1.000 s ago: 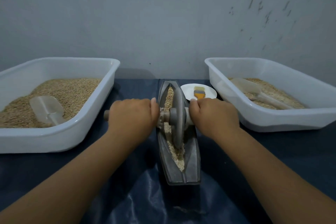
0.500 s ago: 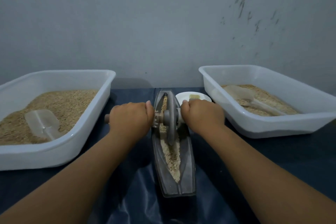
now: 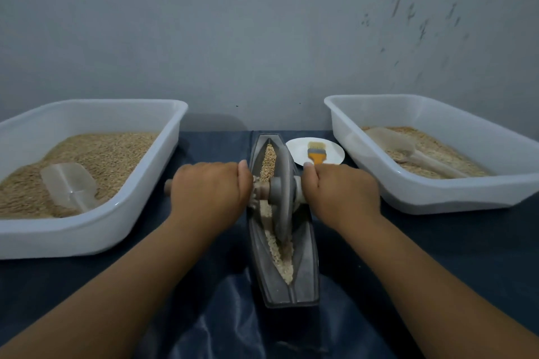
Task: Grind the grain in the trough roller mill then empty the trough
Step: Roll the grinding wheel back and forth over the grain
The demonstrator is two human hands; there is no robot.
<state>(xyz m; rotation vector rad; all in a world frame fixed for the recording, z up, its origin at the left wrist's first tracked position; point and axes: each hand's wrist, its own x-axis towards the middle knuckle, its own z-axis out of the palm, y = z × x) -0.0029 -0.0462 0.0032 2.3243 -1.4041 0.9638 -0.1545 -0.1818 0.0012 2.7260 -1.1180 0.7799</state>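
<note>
- Dark blue cloth (image 3: 437,256) covers the table, with a plain grey wall (image 3: 262,23) behind it.
- Dead centre of the frame sits the grey trough (image 3: 304,271), narrow and boat-shaped, running away from the camera, with grain (image 3: 269,162) lying along its groove.
- One grinding wheel (image 3: 281,192) stands upright in the trough, right between the two hands.
- left hand (image 3: 210,191) is curled tight round the wooden axle handle (image 3: 168,187) on the wheel's left side; right hand (image 3: 341,192) is closed the same way on the right side, though the handle there is hidden under it.
- Two white tubs of grain: left tub (image 3: 87,230) at mid-left, right tub (image 3: 437,195) at mid-right, each with one clear scoop.
- One small white plate (image 3: 297,151) with one orange brush (image 3: 316,151), just behind the right hand.
- No labels or writing I can read.
</note>
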